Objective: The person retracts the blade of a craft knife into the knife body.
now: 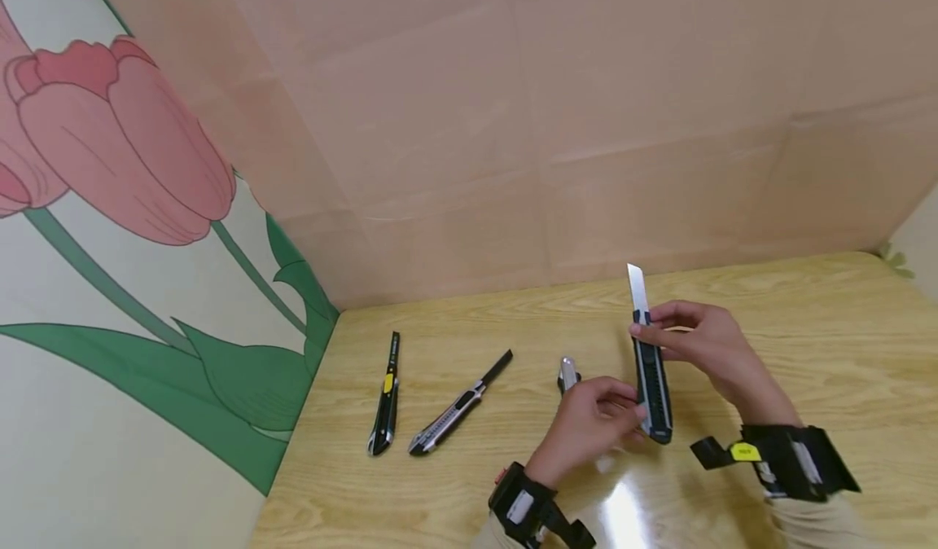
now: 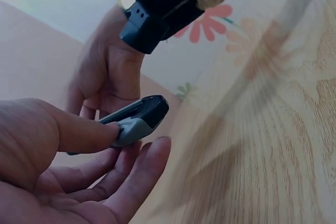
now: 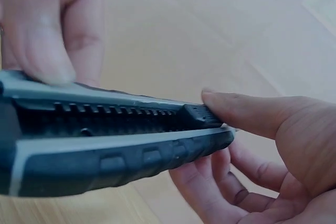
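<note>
Both hands hold a large black-and-grey utility knife (image 1: pixel 652 386) upright above the wooden table, its silver blade (image 1: pixel 637 288) extended and pointing up. My right hand (image 1: pixel 707 349) grips the blade end of the handle, its thumb at the black slider (image 3: pixel 197 115) in the right wrist view. Lower down, my left hand (image 1: pixel 589 419) pinches the butt of the handle between thumb and fingers; in the left wrist view the thumb (image 2: pixel 86 135) presses on the grey end piece (image 2: pixel 134 129). Another silver-tipped cutter (image 1: pixel 567 372) lies behind the left hand, mostly hidden by it.
To the left on the wooden table (image 1: pixel 315 484) lie a black utility knife (image 1: pixel 386 406) with a yellow slider and a silver-grey one (image 1: pixel 450 419) with a dark blade, slanting. A pinkish-brown covering (image 1: pixel 550 125) rises behind the table, and a tulip-printed covering (image 1: pixel 132 353) stands at the left.
</note>
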A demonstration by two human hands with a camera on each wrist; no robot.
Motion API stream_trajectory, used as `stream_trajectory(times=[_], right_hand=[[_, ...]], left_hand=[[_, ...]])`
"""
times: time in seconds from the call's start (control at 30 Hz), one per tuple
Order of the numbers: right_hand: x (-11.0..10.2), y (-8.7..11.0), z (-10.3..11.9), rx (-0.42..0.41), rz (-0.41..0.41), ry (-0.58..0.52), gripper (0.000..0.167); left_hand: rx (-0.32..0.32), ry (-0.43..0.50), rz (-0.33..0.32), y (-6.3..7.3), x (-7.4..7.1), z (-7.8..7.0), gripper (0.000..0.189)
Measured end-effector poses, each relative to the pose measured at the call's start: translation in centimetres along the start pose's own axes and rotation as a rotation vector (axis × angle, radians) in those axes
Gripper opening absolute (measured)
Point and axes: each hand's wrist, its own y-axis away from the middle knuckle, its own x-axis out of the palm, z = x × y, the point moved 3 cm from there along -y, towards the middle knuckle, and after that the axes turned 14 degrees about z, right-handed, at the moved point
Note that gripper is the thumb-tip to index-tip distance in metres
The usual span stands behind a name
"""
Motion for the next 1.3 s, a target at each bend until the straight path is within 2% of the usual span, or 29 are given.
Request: stream_trajectory(times=[0.13,0.27,0.37,0.57,0.73,0.83,0.97,1.07,1.2,1.3], right_hand=[[1.1,-0.2,0.9,-0.066,-0.002,-0.025,0.048],[2.0,-0.1,2.1,-0.092,-0.019,-0.003,0.047],[2.5,0.0,2.9,-0.086,-0.048,0.044,0.047],[3.4,0.0,4.2,-0.128,-0.089,0.152,0.043],[3.7,0.0,4.7,-0.122,-0.147,0.164,0.042],[3.9,0.0,4.8,-0.128,-0.121,0.156,0.041],[4.5,-0.2,4.8,-0.120,-0.036,0.128,0.042],[4.9,-0.3,4.7,-0.087,0.007,0.107,0.047],[5.3,-0.4,4.7,-0.059,0.019,0.094,0.053],[5.5,-0.5,4.6,-0.068,0.013,0.071,0.053]], left_hand=[[-0.012,0.084,-0.053,0.4,-0.9,0.4,0.017],[-0.011,0.156,-0.088,0.9,-1.7,0.4,0.018],[0.002,0.170,-0.089,1.3,-2.2,0.2,0.019],[0.029,0.170,-0.063,1.7,-3.1,-0.2,0.021],[0.054,0.129,-0.065,1.6,-3.9,-0.4,0.022],[0.064,0.083,-0.085,1.6,-4.2,-0.5,0.021],[0.077,0.028,-0.139,1.7,-4.7,-0.6,0.020],[0.085,0.032,-0.172,2.0,-5.0,-0.7,0.019],[0.089,0.050,-0.183,2.2,-5.3,-0.9,0.019],[0.089,0.044,-0.183,2.2,-5.6,-0.8,0.019]])
